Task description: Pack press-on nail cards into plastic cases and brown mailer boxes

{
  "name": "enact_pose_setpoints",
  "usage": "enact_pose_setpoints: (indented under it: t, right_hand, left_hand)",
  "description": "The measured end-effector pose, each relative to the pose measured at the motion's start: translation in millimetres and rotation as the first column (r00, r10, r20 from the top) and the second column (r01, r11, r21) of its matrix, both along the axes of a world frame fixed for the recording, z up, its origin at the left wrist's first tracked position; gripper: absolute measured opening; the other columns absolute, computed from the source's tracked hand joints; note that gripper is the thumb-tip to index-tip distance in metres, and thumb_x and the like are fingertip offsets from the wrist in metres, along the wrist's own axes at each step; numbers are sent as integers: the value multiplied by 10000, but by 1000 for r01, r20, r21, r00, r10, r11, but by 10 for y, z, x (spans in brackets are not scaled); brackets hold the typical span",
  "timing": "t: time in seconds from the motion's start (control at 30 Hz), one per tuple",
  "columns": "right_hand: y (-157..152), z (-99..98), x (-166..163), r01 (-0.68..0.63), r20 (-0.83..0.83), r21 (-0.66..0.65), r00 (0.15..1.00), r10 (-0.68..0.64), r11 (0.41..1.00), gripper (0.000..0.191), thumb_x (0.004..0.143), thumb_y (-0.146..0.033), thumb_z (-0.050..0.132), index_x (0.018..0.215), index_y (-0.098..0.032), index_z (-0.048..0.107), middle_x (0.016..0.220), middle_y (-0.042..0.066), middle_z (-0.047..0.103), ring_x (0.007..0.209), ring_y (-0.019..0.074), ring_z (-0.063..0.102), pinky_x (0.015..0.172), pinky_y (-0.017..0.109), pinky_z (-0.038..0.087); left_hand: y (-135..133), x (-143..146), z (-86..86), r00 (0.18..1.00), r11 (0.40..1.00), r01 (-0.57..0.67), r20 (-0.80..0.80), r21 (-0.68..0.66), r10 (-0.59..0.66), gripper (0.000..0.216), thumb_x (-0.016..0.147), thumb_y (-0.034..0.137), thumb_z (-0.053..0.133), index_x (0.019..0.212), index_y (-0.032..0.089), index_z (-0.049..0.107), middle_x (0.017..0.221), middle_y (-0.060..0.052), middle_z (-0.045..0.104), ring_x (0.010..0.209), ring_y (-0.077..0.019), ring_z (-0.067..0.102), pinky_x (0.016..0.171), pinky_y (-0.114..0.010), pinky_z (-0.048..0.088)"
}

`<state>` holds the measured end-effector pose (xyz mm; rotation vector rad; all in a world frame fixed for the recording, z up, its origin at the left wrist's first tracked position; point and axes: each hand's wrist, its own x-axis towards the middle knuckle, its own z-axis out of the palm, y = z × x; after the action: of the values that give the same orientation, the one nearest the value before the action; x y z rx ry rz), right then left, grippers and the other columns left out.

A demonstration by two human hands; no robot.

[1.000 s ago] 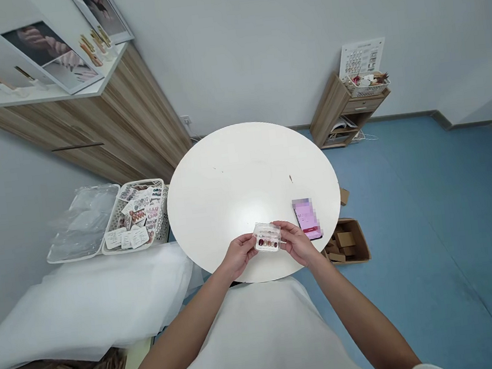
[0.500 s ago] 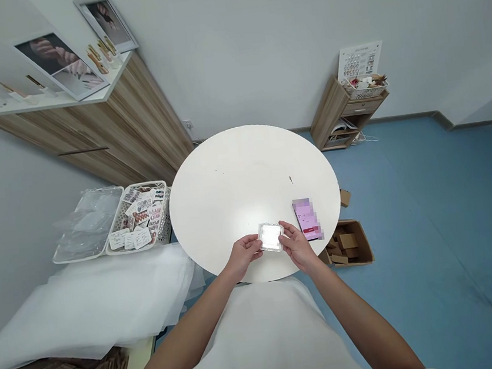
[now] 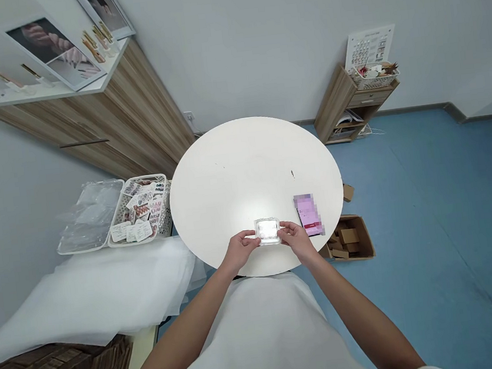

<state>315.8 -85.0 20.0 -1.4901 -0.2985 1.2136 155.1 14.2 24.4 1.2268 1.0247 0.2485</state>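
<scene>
Between my two hands is a small clear plastic case point(image 3: 268, 231), bright with reflected light, above the near part of a round white table point(image 3: 244, 167). My left hand point(image 3: 241, 250) pinches its left edge between thumb and fingers. On the opposite edge, my right hand point(image 3: 297, 239) grips it in the same way. What lies inside the case is washed out by glare. A phone point(image 3: 308, 216) with a pink-purple screen, partly pixelated, lies on the table just right of my right hand.
Left of the table, a white basket point(image 3: 163, 217) holds printed cards, beside a tray of clear plastic packs point(image 3: 94, 216). White sheets point(image 3: 107, 289) lie nearer me. An open carton point(image 3: 363, 239) of small boxes is on the floor at right. Cabinets point(image 3: 147, 101) stand behind.
The case has gone from slightly tilted to nearly level, and both hands have turned with it, still holding its sides. The whole view has shifted slightly.
</scene>
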Motion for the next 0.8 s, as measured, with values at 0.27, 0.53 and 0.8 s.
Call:
enact_pose_setpoints:
  t: [0.27, 0.53, 0.8]
  right_hand:
    - [89, -37, 1, -82, 154, 10, 985, 79, 997, 533, 665, -340, 599, 1153, -235, 415, 794, -7, 563, 656, 129, 570, 605, 274, 427]
    - [240, -219, -152, -205, 302, -17, 932, 201, 979, 466, 720, -333, 514, 1172, -258, 428, 817, -10, 527, 593, 109, 561, 550, 259, 419]
    - [673, -194, -514, -154, 329, -75, 929, 170, 985, 336, 698, -350, 542, 1005, -216, 510, 900, 31, 585, 676, 133, 582, 610, 277, 454]
  left_hand:
    - [75, 4, -47, 998, 979, 61, 7, 195, -64, 625, 703, 420, 591, 1246, 178, 399, 787, -30, 663, 754, -151, 606, 752, -314, 440]
    - [230, -194, -34, 956, 839, 287, -196, 462, -219, 655, 693, 318, 614, 1286, 268, 340, 871, 5, 615, 815, -143, 595, 791, -310, 446]
    - [454, -483, -214, 972, 852, 144, -235, 503, -25, 509, 738, 292, 569, 1223, 256, 420, 894, -10, 622, 824, -148, 581, 770, -310, 454]
